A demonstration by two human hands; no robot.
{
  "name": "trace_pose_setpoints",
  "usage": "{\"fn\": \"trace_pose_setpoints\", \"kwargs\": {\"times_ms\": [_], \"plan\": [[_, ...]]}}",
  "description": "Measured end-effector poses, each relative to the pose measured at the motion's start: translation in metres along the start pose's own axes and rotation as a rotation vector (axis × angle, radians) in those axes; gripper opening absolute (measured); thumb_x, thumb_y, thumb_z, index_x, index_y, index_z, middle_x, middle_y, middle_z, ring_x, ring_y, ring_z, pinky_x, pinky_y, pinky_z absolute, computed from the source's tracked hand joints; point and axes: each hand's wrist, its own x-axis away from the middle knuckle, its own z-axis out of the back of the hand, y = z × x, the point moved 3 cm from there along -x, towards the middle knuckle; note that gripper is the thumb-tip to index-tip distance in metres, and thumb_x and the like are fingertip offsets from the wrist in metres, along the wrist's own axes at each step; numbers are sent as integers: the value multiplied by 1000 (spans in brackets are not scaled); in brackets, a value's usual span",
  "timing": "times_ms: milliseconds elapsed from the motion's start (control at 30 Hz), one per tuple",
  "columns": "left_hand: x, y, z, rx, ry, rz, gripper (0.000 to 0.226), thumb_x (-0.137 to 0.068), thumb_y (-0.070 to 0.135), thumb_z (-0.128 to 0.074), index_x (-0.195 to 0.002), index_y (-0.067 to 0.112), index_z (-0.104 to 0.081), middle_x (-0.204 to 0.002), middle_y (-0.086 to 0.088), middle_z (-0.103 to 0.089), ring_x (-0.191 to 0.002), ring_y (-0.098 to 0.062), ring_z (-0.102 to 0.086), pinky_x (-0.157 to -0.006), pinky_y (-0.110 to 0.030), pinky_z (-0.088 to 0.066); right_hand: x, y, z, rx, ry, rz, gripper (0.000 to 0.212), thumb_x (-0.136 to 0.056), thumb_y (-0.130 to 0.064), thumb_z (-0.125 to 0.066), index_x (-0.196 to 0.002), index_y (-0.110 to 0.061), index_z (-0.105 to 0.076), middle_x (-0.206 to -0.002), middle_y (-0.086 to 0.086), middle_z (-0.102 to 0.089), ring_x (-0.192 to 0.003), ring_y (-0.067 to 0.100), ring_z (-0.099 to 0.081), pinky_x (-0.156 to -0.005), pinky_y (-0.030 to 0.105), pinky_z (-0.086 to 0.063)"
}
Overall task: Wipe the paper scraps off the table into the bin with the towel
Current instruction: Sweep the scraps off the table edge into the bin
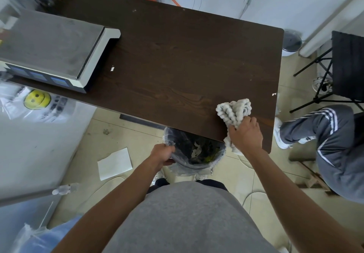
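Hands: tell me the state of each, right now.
Left hand: grips the lined rim of the bin.
Right hand: grips the towel at the near edge of the table.

Scale far left, smiley bag nr it; folding chair far rt

Dark desk carries a scale at left, a bunched towel near the right front corner, a paper scrap beside the scale, another scrap at the right edge.
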Motion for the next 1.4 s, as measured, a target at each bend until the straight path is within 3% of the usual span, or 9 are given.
{"fn": "trace_pose_setpoints", "kwargs": {"times_ms": [233,333,767,1033,1200,1400], "plan": [[2,0,18,-2,18,-7,8,-95,11,-60,-92,8,-66,-99,-14,-71,-88,-30,-73,-69,-31,-61,5,-44,-15,-26,-21,71,51,-90,-40,-62,-114,3,-50,-112,19,-52,-104,35,-54,-80,43,-48],[0,-2,29,7,25,-1,7,-93,12,-61,-89,10,-66,-98,-12,-71,-88,-29,-73,-73,-34,-62,7,-72,-23,-14,-57,129,48,-90,-38,-61,-113,3,-50,-112,18,-52,-104,33,-53,-80,41,-47],[-17,-10,100,83,-5,20,23,-90,15,-70,-109,3,-69,-108,-13,-70,-81,-26,-75,-63,-29,-64,1,-174,-53,-13,-142,222,53,-93,-34,-56,-125,7,-45,-124,23,-50,-115,37,-50,-98,43,-41],[-38,-12,154,137,24,46,16,-92,17,-67,-100,3,-69,-102,-17,-74,-74,-27,-78,-75,-40,-65,-3,-238,-70,2,-181,222,53,-93,-33,-55,-127,7,-43,-126,24,-50,-115,38,-50,-96,44,-42],[-46,-11,185,190,20,50,9,-94,16,-65,-94,7,-65,-102,-16,-72,-72,-24,-77,-64,-31,-64,-1,-282,-80,66,-211,308,52,-93,-36,-54,-131,-2,-43,-129,17,-49,-119,34,-48,-92,44,-44],[-55,-10,201,159,35,61,21,-96,18,-62,-108,2,-67,-98,-15,-74,-67,-22,-77,-58,-28,-63,0,-312,-91,88,-294,506,48,-91,-35,-56,-132,-11,-50,-125,10,-52,-116,32,-48,-94,42,-41]]}}
